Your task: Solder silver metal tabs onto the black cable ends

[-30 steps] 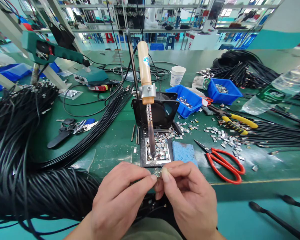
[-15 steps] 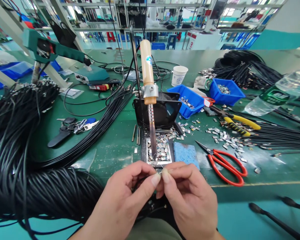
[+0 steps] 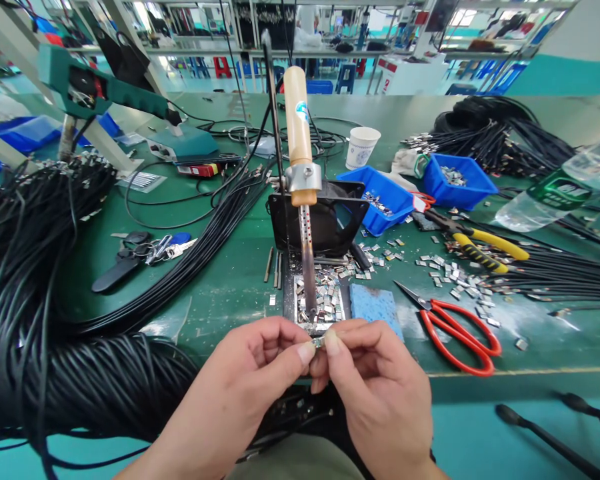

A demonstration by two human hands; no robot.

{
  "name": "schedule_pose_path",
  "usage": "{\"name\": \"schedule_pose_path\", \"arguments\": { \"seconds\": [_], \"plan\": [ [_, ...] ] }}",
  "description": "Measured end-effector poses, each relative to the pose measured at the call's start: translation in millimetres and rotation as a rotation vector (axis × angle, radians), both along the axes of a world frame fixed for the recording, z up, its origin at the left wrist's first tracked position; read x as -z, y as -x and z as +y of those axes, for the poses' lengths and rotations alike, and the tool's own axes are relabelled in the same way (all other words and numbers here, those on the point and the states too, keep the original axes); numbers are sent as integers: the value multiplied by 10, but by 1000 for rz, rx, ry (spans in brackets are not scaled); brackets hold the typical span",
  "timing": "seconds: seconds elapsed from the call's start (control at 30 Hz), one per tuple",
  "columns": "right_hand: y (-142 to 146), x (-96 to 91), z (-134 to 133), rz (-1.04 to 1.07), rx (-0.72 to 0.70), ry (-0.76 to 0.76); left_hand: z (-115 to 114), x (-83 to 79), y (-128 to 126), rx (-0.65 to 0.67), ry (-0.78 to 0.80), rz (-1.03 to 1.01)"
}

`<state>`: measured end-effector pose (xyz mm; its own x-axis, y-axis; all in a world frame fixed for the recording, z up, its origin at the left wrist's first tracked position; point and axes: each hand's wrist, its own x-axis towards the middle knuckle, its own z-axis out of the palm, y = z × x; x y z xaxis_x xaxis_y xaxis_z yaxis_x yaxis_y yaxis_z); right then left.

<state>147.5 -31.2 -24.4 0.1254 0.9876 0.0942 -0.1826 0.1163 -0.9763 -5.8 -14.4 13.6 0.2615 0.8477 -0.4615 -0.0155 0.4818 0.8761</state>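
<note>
Two bare hands meet low at the front edge of a green bench [image 3: 240, 293], seen from above. A tiny metal bit [image 3: 319, 342] is btwn them, just in front of a plate [image 3: 296, 308].

L hand [image 3: 263, 363]: thumb & index pinched together at the bit's L end; other fingers curled under. R hand [image 3: 380, 380]: thumb & index pinching its R end, thumbnail up. Fingertips hide most of it, so can't tell whether a wire runs into it.

Handling, as a guess: v. light, stiff, prob. slick, so easy to drop. Thin parts may bend if squeezed hard. Best hold prob. a light fingertip grip on the side edges, w/ the ends left free. Keep skin off the iron [image 3: 295, 117]: it stands upright in a clamp, tip down over the plate, nr the hands. Can't tell if it's hot; treat as hot.

Around: plate is heaped w/ loose pcs [image 3: 330, 293]. Blue sponge [image 3: 377, 308] just R of it; red scissors [image 3: 455, 331] farther R, pliers [image 3: 500, 245] beyond. Blk fan [image 3: 320, 230] behind the iron. Thick blk cables [image 3: 130, 387] fill the L side; keys [image 3: 165, 250] lie nr them. Cup [image 3: 363, 148] & bottle [image 3: 560, 193] toward back R.
</note>
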Motion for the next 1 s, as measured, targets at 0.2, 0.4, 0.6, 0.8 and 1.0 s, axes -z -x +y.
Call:
{"name": "schedule_pose_path", "arguments": {
  "seconds": [0.2,0.4,0.6,0.8,1.0],
  "plan": [
    [24,-52,63,-15,25,55,102,2,-19,9,100,-123],
    [36,-76,105,-11,26,113,167,9,-28,-16,145,-159],
    [42,-85,143,-18,27,138,178,10,-22,-27,144,-169],
    [45,-94,162,-10,31,142,196,12,-31,-34,158,-172],
    [48,-85,157,10,35,146,201,14,-32,-41,159,-184]
  ]
}}
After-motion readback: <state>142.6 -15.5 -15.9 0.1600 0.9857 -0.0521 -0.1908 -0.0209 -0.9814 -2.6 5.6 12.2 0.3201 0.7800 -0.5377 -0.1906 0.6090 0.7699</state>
